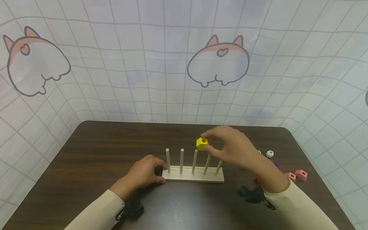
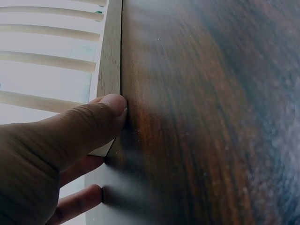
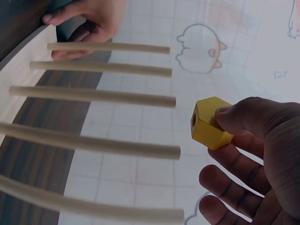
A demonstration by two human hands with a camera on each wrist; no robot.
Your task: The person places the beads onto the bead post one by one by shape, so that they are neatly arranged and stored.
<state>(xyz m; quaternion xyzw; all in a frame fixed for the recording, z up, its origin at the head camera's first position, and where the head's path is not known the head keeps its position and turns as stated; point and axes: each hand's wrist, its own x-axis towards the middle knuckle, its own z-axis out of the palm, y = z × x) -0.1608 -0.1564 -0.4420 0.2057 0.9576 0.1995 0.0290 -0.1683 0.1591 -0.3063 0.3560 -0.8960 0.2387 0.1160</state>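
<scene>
Pinched between the thumb and fingers of my right hand (image 1: 234,145) is a yellow faceted bead (image 1: 202,143) with a round hole through it. In the right wrist view the yellow bead (image 3: 212,123) is just beyond the free ends of the wooden pegs (image 3: 131,97), its hole facing them. Several bare pegs (image 1: 181,161) stand upright in a row on a pale wooden base (image 1: 192,179). My left hand (image 1: 143,172) grips the base's left end, thumb along the near edge. In the left wrist view, the thumb (image 2: 101,115) presses on the wooden edge (image 2: 110,61).
On the right side of the dark wooden table (image 1: 100,143) lie pink beads (image 1: 301,174) and a white bead (image 1: 269,154). Purple (image 1: 277,165) and red (image 1: 258,180) pieces show partly behind my right forearm. A grid-patterned cloth (image 1: 143,64) hangs behind the table.
</scene>
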